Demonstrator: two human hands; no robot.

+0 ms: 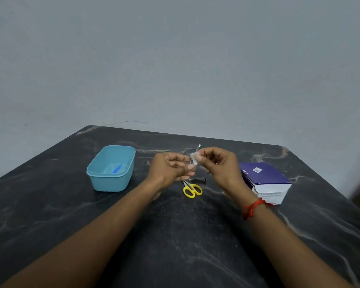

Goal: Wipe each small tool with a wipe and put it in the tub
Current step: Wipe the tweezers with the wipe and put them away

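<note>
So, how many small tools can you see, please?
4: blue tool in the tub, thin metal tool in the left hand, scissors and nail clipper on the table; others may be hidden.

Light-blue tub (110, 173), yellow-handled scissors (192, 190), purple box (264, 173), black marbled table (175, 235).

Dim, flat light with a cool grey-blue cast; source not in view. Wall (175, 59) evenly lit, no hot spots. Dark table (50, 204) swallows shadows; only a weak speckled sheen near its middle. Wide-angle stretch: the table's far corners round off and its side edges splay. Brown motion smear past the table's right edge. Wipe (194, 158) and thin tool (199, 146) are soft, with little detail. Box (266, 177) print unreadable.
</note>
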